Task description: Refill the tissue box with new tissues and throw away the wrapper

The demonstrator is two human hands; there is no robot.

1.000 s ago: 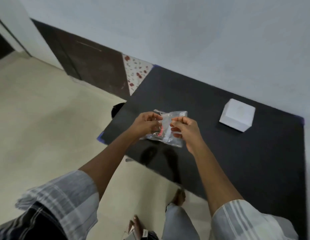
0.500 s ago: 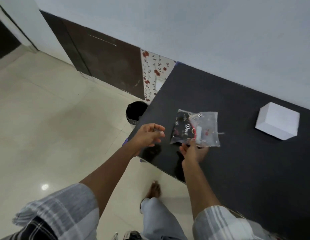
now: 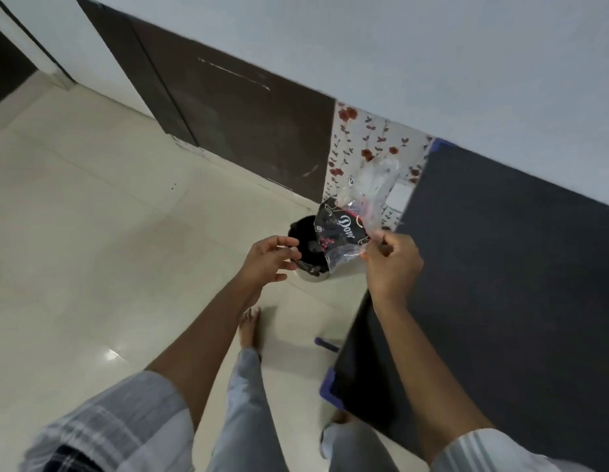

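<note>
My right hand [image 3: 391,264] pinches the lower corner of an empty clear plastic wrapper [image 3: 350,219] with a black printed panel and red marks. The wrapper hangs in the air above a small bin [image 3: 309,248] with a black liner that stands on the floor beside the table's left end. My left hand [image 3: 270,258] hovers just left of the wrapper with fingers spread, holding nothing; it partly covers the bin's rim. The white tissue box is out of view.
A black table [image 3: 500,284] with blue corner pieces fills the right side against a pale wall. A dark brown door [image 3: 234,120] and a floral panel [image 3: 361,148] stand behind the bin. Cream floor tiles [image 3: 108,233] spread to the left. My bare feet are below.
The view has swung left, so the white box left the frame. My right hand carried the wrapper off the table to above the bin. My left hand let go earlier and stays open.
</note>
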